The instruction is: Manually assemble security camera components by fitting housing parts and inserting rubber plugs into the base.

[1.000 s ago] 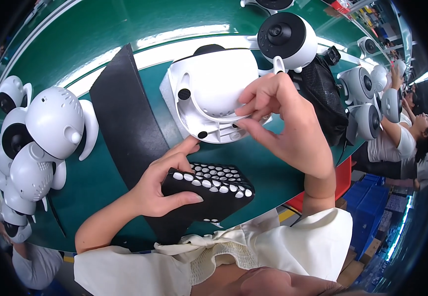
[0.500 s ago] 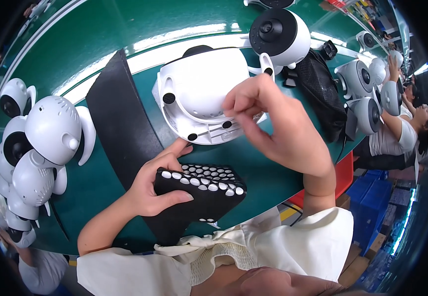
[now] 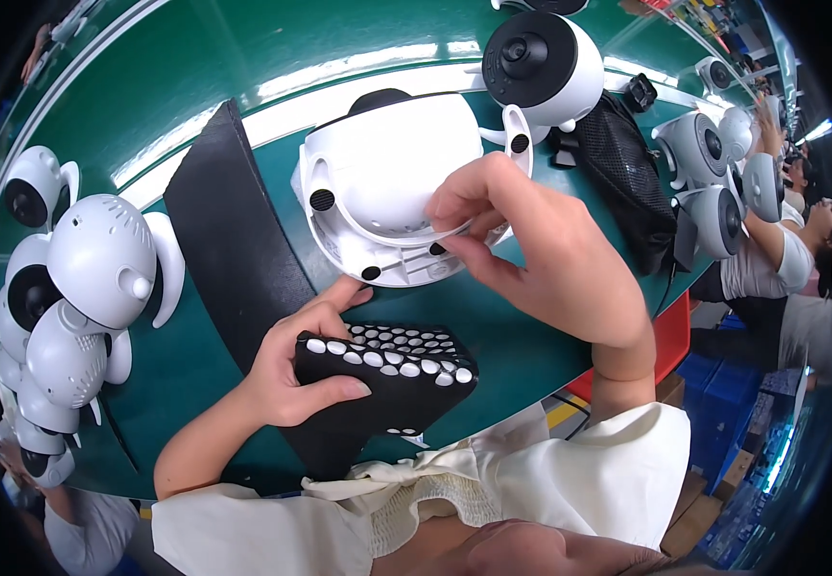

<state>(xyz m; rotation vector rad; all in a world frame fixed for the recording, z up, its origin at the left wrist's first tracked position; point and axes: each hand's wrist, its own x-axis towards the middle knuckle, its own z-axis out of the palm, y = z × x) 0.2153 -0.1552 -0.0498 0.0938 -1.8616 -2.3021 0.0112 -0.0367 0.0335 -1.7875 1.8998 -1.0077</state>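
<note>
A white rounded device [image 3: 392,163] lies tipped on the bench, its underside ring facing me. Black round pads, such as the front left one [image 3: 370,274], sit on the ring and legs. My right hand [image 3: 541,245] is bent over the front of the ring, thumb and fingers drawn together beside another black pad [image 3: 437,249]. Whatever lies between those fingertips is hidden. My left hand [image 3: 291,370] is closed around a thick black stack of sheets [image 3: 378,398] covered with rows of pale round spots. Its index finger reaches toward the ring's edge.
A dark flat mat [image 3: 234,240] lies left of the device. More white devices [image 3: 104,259] crowd the left side; another with a black lens face [image 3: 541,72] stands behind at right. A black mesh pouch [image 3: 627,182] rests nearby. Other people work at the far right and lower left.
My right hand has lowered slightly, its thumb now closer to the black pad on the ring. My left hand and the stack have shifted only a little.
</note>
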